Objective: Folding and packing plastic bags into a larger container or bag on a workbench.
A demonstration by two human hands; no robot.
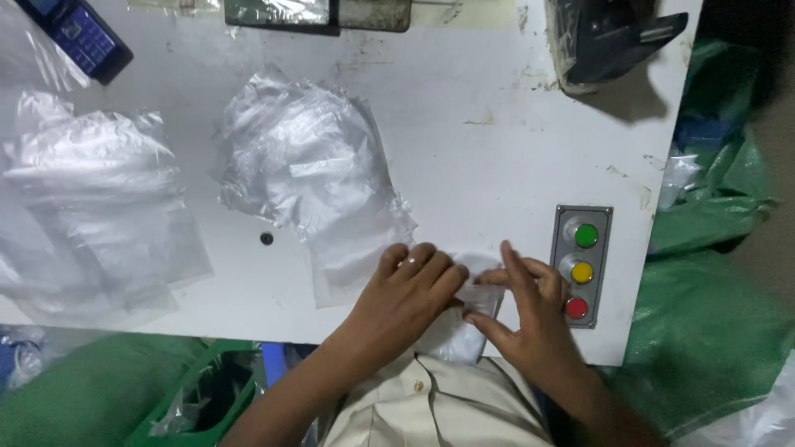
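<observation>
Both hands are working at the near edge of the white desk [464, 149], directly above the person's pale buttoned shirt [431, 406]. The left hand [410, 290] is lying palm down, fingers half curled, pressing on a small clear plastic bag [464, 327]. The right hand [534, 310] is sitting just beside it, fingers extended and thumb drawn in, pinching the bag's right edge. The bag is lying between the two hands and partly beneath both, its long axis running from the desk edge away from the body; its near end is hanging over the edge toward the shirt. Neither hand is clearly nearer; both are touching it.

Just to the right of the right hand, a grey button panel [581, 265] is showing green, yellow and red buttons. Beyond the left hand, a loose heap of clear bags [306, 165] is touching the area by its fingers. Further left, a second heap of bags [91, 207] is lying well apart. Far beyond, a dark blue handset [79, 37] and a black device [617, 37] are resting at the far edge. Green sacks [712, 323] are lying beside the desk.
</observation>
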